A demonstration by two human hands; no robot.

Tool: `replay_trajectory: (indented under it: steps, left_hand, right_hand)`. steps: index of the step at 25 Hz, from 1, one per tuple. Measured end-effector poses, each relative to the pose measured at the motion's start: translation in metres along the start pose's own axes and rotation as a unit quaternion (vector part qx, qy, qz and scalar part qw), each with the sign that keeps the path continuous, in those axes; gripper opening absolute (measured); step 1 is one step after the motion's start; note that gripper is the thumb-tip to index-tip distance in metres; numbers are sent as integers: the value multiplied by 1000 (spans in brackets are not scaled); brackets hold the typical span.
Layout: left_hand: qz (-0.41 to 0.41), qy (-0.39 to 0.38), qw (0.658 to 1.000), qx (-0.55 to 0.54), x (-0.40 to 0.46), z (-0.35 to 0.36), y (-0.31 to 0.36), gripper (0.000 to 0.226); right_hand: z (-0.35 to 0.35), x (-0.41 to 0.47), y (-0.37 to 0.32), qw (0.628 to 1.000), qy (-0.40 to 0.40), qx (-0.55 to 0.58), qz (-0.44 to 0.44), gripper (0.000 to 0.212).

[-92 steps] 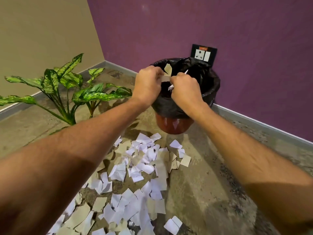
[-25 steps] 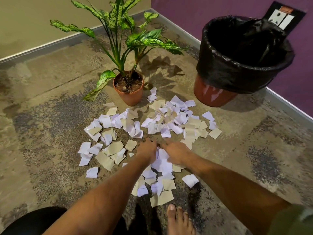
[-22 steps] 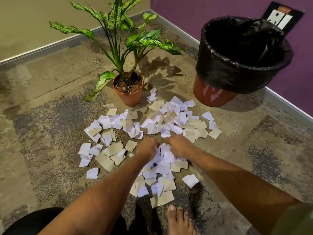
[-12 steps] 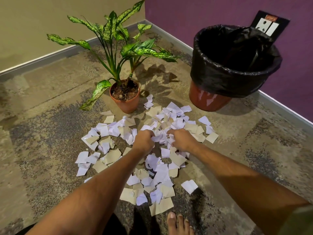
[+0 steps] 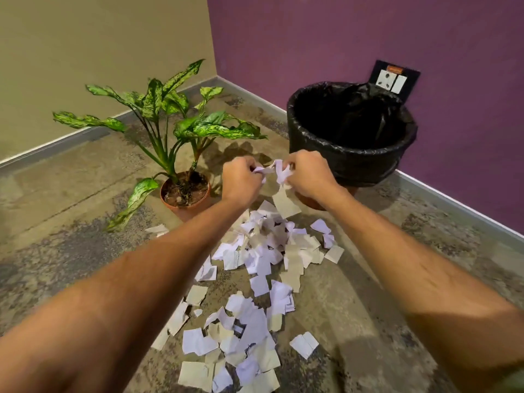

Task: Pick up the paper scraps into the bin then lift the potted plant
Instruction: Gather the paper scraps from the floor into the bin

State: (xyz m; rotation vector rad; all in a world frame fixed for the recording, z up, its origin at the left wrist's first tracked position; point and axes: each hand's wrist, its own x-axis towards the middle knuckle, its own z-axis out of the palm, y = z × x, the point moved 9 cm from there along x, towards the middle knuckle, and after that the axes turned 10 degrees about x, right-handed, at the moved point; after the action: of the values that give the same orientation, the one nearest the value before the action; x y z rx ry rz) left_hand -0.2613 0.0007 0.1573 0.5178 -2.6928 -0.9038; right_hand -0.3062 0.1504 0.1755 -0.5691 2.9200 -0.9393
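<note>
Paper scraps [image 5: 256, 259] are torn white and beige bits, heaped on the floor [image 5: 382, 293] dead centre. Both hands are up around 12 o'clock with a bunch: left hand [image 5: 241, 180] and right hand [image 5: 307, 177] fingers curled tight on crumpled pieces. Bin [image 5: 351, 134] with black liner sits at 1 o'clock, its base mostly hidden behind the right hand. Potted plant [image 5: 181, 154] at 11. My forearms cover some scraps.
</note>
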Motion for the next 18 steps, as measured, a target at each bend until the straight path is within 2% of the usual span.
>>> replay_trajectory:
  steps: [4,9,14,18]
  left_hand:
    - [32,47,998,-42,38,-27,74,5]
    - [71,55,996,-20,60,-32,138,10]
    - [81,42,996,2,70,-22,157,17]
    - [86,32,996,-3,78,-13,161,17]
  right_hand:
    - [-85,14,-11,985,168,36,-2,21]
    - [-146,33,22,954,289,28,70,13]
    - [-161,42,58,939,321,45,118,21]
    - [-153,43,78,939,305,80,135,41]
